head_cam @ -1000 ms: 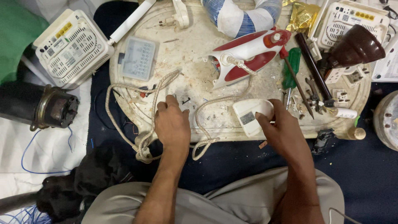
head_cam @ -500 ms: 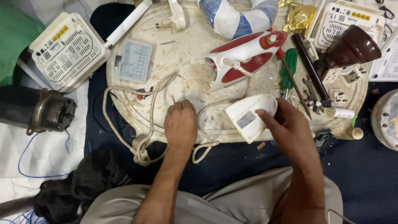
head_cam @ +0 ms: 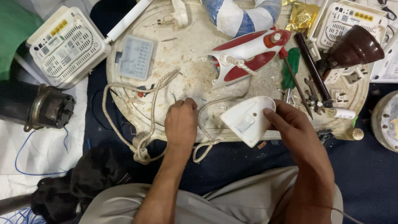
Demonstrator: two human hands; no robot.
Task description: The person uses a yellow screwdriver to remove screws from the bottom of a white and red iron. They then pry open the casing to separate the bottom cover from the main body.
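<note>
Item, centre-right of frame: white plastic iron housing [head_cam: 248, 120] — gripped in my right hand [head_cam: 295, 129], tilted up for inspection. Left hand [head_cam: 181, 124] — loosely curled, fingertips pressing the round dusty work tray [head_cam: 186, 62] beside the braided beige cord [head_cam: 153, 103]. Red-and-white iron body [head_cam: 248, 56] above.

Pretty evenly lit from overhead, bright enough that the pale round tray [head_cam: 178, 66] and the white cover [head_cam: 248, 120] look a bit washed out, with only soft shadows under the left hand [head_cam: 181, 126] and right hand [head_cam: 296, 130]. Focus is sharp in the middle. The corners go darker and maybe slightly bent, hard to say.
</note>
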